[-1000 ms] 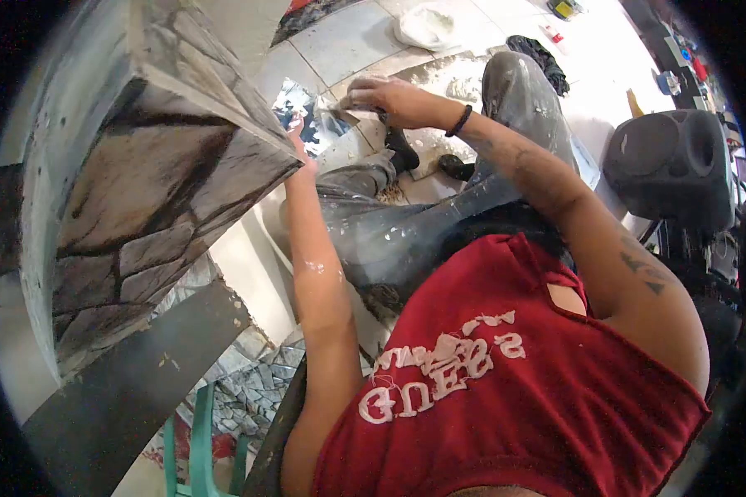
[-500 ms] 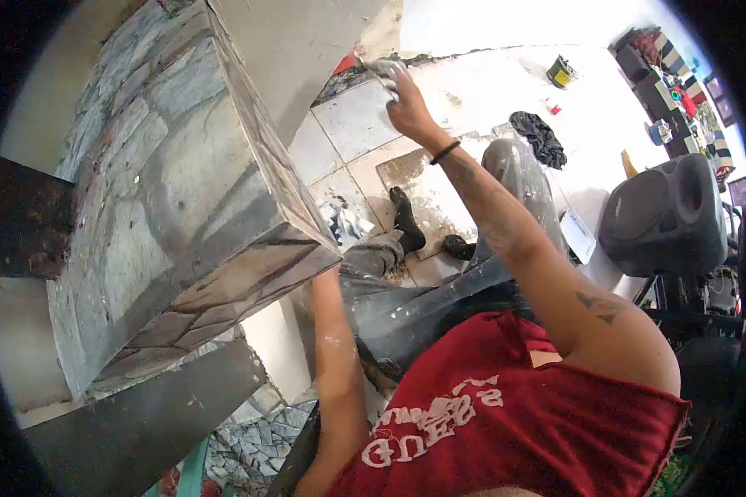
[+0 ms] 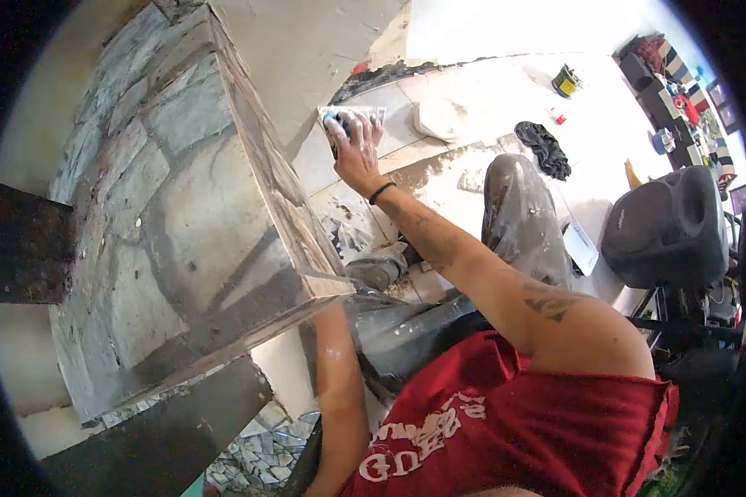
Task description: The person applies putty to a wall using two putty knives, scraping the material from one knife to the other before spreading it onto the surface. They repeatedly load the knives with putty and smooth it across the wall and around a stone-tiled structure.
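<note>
My right hand (image 3: 360,151) is stretched forward, its fingers closed over a flat rectangular spreader (image 3: 377,110) with a pale smeared edge and a bit of blue by the fingertips. White paste coats the fingers. The hand is beside the smooth grey plastered wall (image 3: 294,58), above the pale floor tiles (image 3: 307,153). My left forearm (image 3: 340,373) runs up behind the lower corner of a large stone-patterned block (image 3: 199,174), which hides my left hand.
A dark bar (image 3: 157,427) passes under the block, above broken-stone paving (image 3: 253,455). On the floor lie a white round item (image 3: 439,120), a black cloth (image 3: 543,149) and a black-and-yellow bucket (image 3: 566,81). A black speaker (image 3: 667,219) stands at the right.
My right hand has come down and to the left with the spreader, whose flat face now shows. The white round item on the floor has come into view. My left hand stays hidden.
</note>
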A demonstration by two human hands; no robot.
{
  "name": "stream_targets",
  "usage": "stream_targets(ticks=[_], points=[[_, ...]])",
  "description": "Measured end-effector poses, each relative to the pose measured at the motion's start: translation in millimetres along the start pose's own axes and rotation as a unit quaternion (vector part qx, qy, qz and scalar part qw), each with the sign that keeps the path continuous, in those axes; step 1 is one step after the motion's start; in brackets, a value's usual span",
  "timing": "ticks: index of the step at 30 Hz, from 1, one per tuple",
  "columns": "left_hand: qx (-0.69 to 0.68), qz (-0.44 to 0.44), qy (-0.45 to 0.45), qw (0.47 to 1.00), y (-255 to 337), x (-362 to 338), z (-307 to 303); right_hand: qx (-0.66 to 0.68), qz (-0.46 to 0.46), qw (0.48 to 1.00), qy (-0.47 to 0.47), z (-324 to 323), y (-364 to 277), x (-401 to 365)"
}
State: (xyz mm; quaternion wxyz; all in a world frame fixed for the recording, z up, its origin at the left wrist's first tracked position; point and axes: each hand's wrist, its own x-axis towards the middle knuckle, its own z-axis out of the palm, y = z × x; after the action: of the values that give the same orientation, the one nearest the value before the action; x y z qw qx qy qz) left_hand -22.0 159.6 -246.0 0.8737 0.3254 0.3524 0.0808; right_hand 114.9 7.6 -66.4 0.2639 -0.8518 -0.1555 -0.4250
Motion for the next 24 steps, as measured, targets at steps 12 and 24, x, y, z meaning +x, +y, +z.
stream_targets(ticks=[12, 24], points=[[0.058, 0.029, -0.092, 0.994, 13, -17, 15, -0.012, 0.026, 0.990, 0.138, -17, 7, 72], [0.043, -0.006, 0.011, 0.999, 8, -5, 8, 0.104, -0.016, 0.994, -0.007, -7, -26, -7]])
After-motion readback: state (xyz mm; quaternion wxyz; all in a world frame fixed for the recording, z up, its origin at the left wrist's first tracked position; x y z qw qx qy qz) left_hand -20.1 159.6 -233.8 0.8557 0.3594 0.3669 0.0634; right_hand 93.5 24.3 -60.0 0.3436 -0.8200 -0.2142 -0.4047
